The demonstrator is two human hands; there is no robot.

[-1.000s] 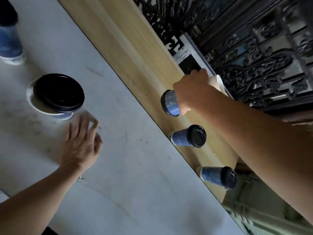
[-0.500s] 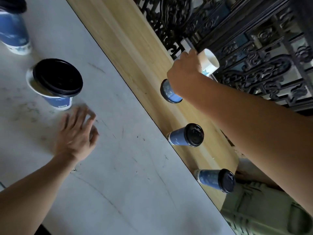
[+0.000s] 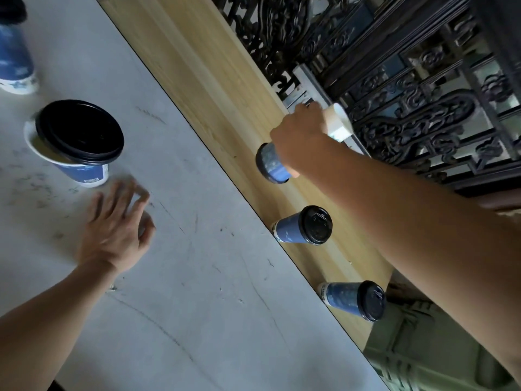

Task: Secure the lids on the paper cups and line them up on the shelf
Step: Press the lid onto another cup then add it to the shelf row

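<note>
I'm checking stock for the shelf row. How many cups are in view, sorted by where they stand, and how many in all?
Cups on the wooden shelf: 3 (one in the right hand at, lidded ones at and)
Cups on the white table: 2 ()
Total: 5

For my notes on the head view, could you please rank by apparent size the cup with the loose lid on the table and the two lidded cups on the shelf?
1. Cup with the loose lid, largest, though nearest the camera.
2 and 3. Middle shelf cup and nearest shelf cup look alike; not ranked.
</note>
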